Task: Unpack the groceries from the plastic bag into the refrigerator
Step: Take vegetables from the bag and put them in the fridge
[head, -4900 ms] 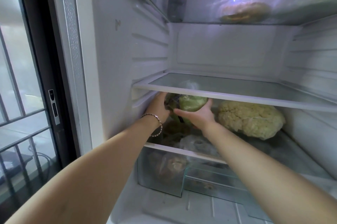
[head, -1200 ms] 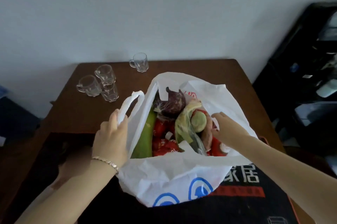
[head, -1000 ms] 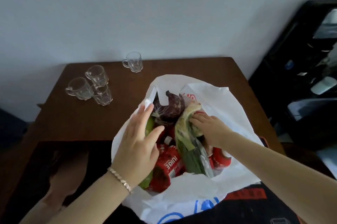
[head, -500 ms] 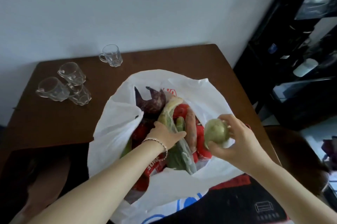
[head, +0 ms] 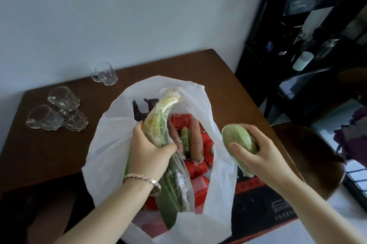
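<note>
Two carrots, red packs in bag; left fingers grip greens, right fingers hold squash.

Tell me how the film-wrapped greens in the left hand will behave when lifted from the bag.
The wrapped greens will probably flop: the top curves over above the left hand. The shiny film looks slippery, so it may slide in the grip. Likely light for its length, being leafy.

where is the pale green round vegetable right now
In the head view, the pale green vegetable is gripped in the right hand, just right of the white plastic bag, above the right edge of the brown table.
</note>
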A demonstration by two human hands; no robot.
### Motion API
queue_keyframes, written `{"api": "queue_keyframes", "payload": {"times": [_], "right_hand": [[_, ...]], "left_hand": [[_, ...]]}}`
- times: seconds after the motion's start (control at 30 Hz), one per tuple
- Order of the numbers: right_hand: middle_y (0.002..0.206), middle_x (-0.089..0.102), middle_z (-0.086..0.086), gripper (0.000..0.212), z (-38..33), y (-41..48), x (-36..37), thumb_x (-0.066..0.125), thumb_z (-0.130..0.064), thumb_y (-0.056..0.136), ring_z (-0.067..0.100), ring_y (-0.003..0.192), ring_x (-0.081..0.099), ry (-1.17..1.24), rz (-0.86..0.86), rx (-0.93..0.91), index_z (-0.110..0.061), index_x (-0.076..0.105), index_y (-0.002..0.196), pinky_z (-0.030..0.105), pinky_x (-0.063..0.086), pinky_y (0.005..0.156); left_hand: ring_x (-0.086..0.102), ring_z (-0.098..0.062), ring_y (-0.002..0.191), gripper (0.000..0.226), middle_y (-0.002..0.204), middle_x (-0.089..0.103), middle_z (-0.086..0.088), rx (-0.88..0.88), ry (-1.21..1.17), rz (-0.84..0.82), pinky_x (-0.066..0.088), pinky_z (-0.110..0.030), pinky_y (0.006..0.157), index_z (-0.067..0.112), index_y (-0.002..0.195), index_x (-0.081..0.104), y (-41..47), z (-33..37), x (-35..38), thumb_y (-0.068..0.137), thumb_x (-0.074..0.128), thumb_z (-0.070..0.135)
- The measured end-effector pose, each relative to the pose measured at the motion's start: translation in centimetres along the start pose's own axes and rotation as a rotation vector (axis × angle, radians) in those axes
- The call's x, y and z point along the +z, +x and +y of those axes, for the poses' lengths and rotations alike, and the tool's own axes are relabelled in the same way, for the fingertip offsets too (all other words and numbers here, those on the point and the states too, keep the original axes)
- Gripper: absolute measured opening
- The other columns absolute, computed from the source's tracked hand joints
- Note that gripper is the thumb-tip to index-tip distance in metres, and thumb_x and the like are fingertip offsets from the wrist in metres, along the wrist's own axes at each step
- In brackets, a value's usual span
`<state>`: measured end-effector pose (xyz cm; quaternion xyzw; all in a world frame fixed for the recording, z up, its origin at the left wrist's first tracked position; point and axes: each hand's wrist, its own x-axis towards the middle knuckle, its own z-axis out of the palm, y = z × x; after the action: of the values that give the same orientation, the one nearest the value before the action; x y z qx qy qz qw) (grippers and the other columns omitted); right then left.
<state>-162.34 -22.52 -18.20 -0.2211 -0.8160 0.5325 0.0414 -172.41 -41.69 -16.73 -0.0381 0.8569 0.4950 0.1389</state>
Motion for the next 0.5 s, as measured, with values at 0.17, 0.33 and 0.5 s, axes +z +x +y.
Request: {"api": "queue_keyframes", "payload": {"times": [0.17,0.33,0.5], "right_hand": [[0.095,0.058,-0.019,0.034,-2.0,-2.8,1.4,0.071,-0.033,0.077,0.004,0.084,0.061,-0.041,0.156,0.044,-0.049,0.047,0.094,0.017,0.052,0.064],[0.094,0.058,-0.021,0.04,-3.5,-7.5,1.8,0.076,-0.033,0.072,0.0,0.08,0.06,-0.046,0.382,0.129,-0.042,0.051,0.102,0.007,0.047,0.054],[0.081,0.066,-0.013,0.038,-1.1,-15.5,-1.6,0.079,-0.039,0.062,-0.002,0.058,0.059,-0.063,0.637,0.297,-0.045,0.058,0.094,0.015,0.042,0.051]], "left_hand": [[0.059,0.003,0.074,0.065,0.1,0.059,0.006,0.265,-0.043,-0.041,0.043,-0.002,0.048,0.017,0.125,0.044,-1.2,2.4,-3.9,0.069,0.078,0.01],[0.052,0.002,0.088,0.076,0.114,0.052,0.008,0.729,0.098,-0.123,0.031,0.013,0.068,0.016,0.129,0.046,-1.9,5.2,-5.1,0.063,0.082,0.009],[0.059,-0.007,0.091,0.074,0.109,0.062,0.006,1.134,0.326,-0.424,0.044,-0.006,0.078,0.026,0.129,0.046,-5.4,8.6,-1.1,0.065,0.077,0.007]]}}
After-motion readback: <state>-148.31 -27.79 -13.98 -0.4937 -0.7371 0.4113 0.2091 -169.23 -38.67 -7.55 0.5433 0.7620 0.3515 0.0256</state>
